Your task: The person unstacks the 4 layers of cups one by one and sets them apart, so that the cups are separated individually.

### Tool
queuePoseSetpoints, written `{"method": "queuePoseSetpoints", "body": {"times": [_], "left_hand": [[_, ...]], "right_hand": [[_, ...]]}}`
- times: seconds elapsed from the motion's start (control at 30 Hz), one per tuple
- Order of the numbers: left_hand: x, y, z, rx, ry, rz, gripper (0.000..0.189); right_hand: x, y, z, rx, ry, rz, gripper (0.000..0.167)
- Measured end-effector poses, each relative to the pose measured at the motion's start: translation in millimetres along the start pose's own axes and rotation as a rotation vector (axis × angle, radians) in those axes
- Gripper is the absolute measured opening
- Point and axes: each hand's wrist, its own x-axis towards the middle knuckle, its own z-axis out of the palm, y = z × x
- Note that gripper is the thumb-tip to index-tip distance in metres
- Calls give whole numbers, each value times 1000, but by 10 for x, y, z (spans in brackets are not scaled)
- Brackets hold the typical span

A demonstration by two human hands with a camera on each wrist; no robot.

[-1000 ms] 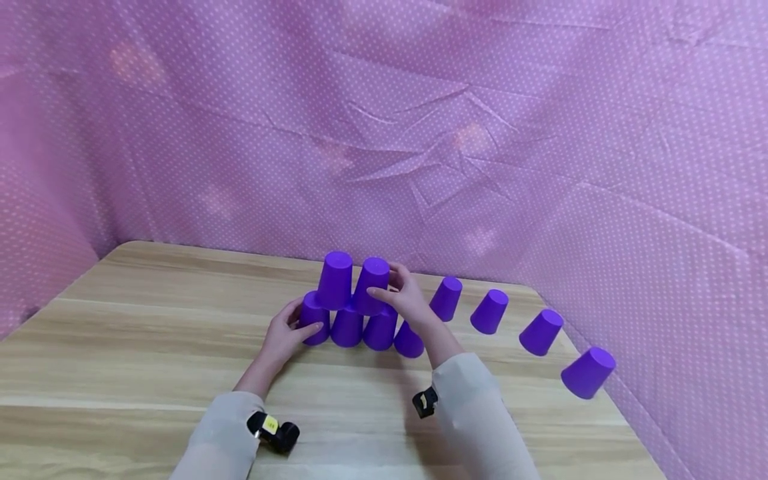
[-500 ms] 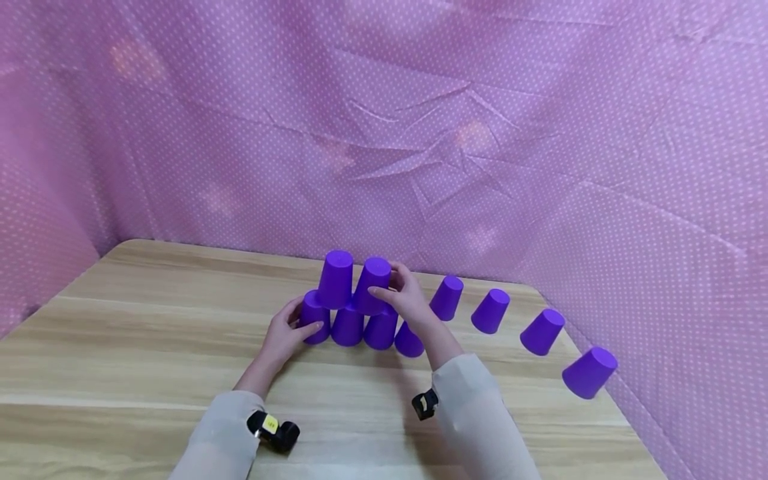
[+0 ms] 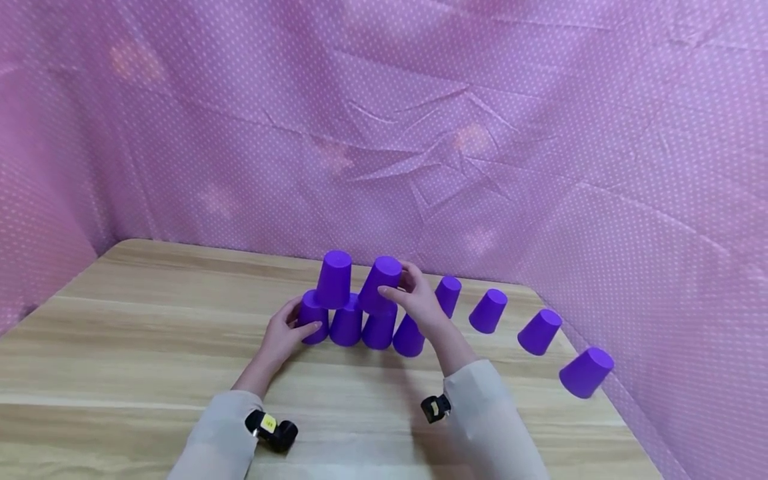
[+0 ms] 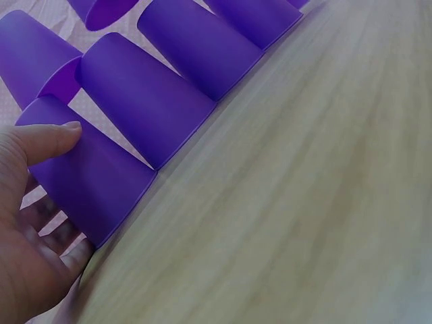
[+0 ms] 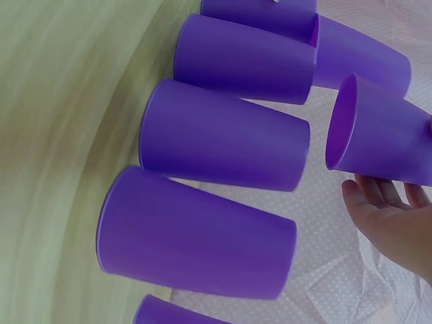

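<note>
Purple cups stand upside down on the wooden table, the left ones side by side in a row. My left hand (image 3: 284, 333) grips the leftmost cup (image 4: 94, 175), thumb on its near side and fingers behind. One cup (image 3: 334, 280) rests upside down across the tops of the leftmost cup and the second cup (image 3: 346, 327). My right hand (image 3: 420, 303) holds another upside-down cup (image 3: 379, 287), slightly tilted. In the right wrist view this held cup's open rim is apart from the tops of the row cup (image 5: 226, 138) and its neighbours.
Further right, several more upside-down cups, among them one (image 3: 489, 311) and the nearest one (image 3: 587, 373), stand spaced out along the table's right side. The wooden table (image 3: 150, 320) ends at a pink dotted cloth (image 3: 384, 133) behind and beside it.
My right hand has moved a little to the right with its cup, widening the gap to the upper left cup. The left hand stays on the leftmost cup.
</note>
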Motion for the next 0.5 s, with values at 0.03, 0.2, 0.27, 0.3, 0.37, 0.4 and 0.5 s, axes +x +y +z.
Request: {"method": "queuePoseSetpoints", "body": {"times": [0.03,0.2,0.27,0.3,0.37,0.4,0.5], "left_hand": [[6,-3,-3,-8,-2,4,61],[23,-12,-18,-23,-12,10,61],[28,-10,-25,-21,-15,9,62],[31,-7,-25,-22,-15,7,61],[30,-3,-29,-20,-17,5,61],[30,0,-32,-20,-19,5,61],[30,7,-33,-26,-23,4,61]], "right_hand": [[-9,-8,-16,3,3,2,52],[-74,-34,-100,20,8,0,53],[-106,-38,-141,19,16,-9,53],[-121,-38,-164,20,20,-17,53],[-151,-37,-214,32,22,-32,52],[-168,-38,-243,40,19,-35,52],[-221,-40,-339,56,21,-28,51]]}}
